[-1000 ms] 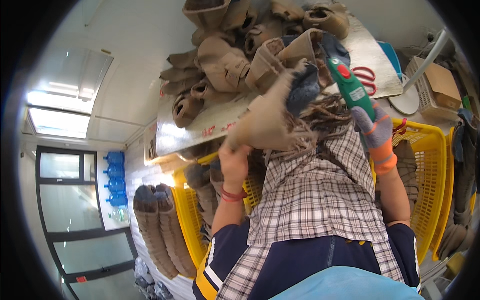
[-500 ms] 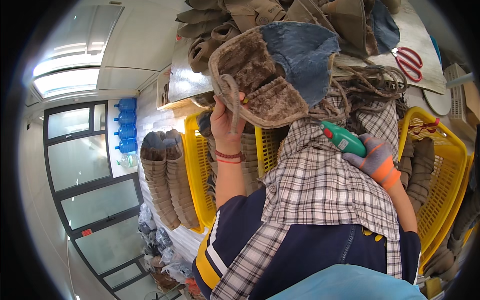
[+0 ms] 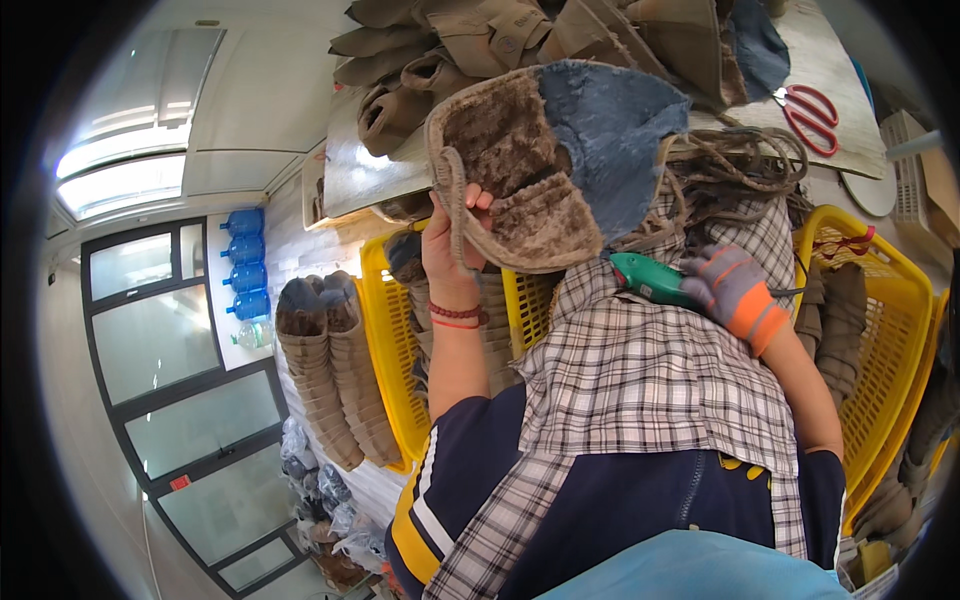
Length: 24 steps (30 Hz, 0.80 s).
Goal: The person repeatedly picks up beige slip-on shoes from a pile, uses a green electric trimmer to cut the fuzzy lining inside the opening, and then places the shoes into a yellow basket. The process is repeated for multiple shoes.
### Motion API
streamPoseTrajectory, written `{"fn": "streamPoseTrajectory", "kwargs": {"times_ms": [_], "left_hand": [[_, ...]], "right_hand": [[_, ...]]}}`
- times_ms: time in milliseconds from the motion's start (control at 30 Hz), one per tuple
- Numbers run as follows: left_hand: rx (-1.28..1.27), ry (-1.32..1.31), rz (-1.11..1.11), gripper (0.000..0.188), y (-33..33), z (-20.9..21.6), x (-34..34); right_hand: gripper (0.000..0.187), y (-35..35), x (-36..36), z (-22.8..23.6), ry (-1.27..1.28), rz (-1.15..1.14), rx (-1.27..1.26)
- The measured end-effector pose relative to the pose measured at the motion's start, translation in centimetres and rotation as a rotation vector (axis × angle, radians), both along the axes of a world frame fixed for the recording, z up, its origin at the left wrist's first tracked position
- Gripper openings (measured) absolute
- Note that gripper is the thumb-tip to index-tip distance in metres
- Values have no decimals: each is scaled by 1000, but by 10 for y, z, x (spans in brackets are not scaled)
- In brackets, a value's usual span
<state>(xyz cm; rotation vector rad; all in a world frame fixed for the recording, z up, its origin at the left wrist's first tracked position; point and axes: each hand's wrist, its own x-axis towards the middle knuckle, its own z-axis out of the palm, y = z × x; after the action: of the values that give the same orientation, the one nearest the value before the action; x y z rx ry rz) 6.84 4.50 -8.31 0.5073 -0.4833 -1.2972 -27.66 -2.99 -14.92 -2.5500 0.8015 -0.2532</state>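
My bare left hand (image 3: 455, 240) is closed on the left edge of a fur-lined boot upper (image 3: 530, 205), raised in front of me with its plush inside facing me, brown on the left and blue-grey on the right. A narrow trim strip (image 3: 455, 215) hangs in a loop along that edge, beside my fingers. My right hand (image 3: 738, 290), in a grey and orange glove, is wrapped round a green corded power tool (image 3: 650, 280). The tool's tip points left, close to the upper's lower right edge; whether they touch I cannot tell.
Cut strips (image 3: 745, 160) lie tangled across my lap and the table edge. Boot uppers (image 3: 490, 35) are heaped on the table (image 3: 850, 125), near red-handled scissors (image 3: 808, 118). Yellow baskets (image 3: 890, 370) with boot parts flank me. Nested boot uppers (image 3: 325, 370) lie at left.
My right hand has moved up slightly, turning the tool so its tip points further left, near the upper. The boot upper has shifted slightly and tilted in my left hand.
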Motion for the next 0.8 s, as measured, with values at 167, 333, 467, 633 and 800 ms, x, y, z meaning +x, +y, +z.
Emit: {"fn": "streamPoseTrajectory", "kwargs": {"times_ms": [167, 333, 467, 633, 800], "left_hand": [[121, 87, -11, 18, 5, -23, 5], [135, 242, -246, 19, -5, -26, -20], [190, 311, -344, 16, -6, -11, -34], [189, 273, -421, 19, -6, -10, -25], [224, 356, -404, 16, -8, -14, -22]], "right_hand": [[22, -107, -63, 4, -440, -625, -615], [38, -198, -107, -28, 103, -753, -491], [41, -231, -124, -49, 244, -638, -523], [47, -233, -97, -14, 334, -456, -355], [50, -214, -91, 11, 468, -434, -276]]}}
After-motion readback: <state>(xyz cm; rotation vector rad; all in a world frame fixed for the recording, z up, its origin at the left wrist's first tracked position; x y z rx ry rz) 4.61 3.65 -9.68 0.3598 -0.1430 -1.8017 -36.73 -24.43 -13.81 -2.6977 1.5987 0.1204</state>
